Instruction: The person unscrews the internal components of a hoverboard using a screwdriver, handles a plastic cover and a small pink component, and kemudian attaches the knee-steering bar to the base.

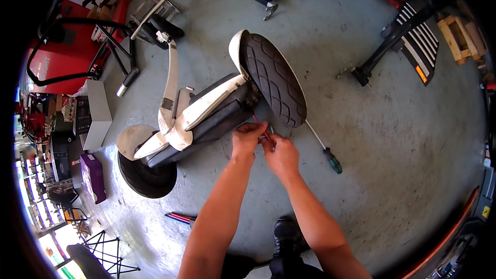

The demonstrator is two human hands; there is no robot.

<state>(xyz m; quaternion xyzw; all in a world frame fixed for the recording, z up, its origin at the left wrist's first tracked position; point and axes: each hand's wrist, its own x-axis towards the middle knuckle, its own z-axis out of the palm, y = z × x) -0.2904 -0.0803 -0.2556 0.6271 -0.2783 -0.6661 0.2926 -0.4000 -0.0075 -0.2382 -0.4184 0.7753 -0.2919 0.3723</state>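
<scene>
A white and black self-balancing scooter point(201, 106) lies tipped on the floor, one treaded wheel point(274, 77) facing up at the right, another point(150, 181) at lower left. Just below its body, my left hand point(247, 138) and my right hand point(281, 152) are close together, fingers closed on a thin red item point(257, 120), a cable or tool, I cannot tell which. It runs up toward the scooter's underside, whose end is hidden in shadow. A screwdriver point(332, 160) with a green handle lies right of my right hand, its shaft reaching the upright-facing wheel's edge.
Metal stands point(377, 57), a wooden pallet point(457, 39), a red box point(59, 67) and several cartons point(93, 175) surround the grey floor point(392, 175). A folding chair frame point(103, 250) stands at lower left, colored tools point(178, 217) lie near my left forearm, and my shoe point(284, 235) is below.
</scene>
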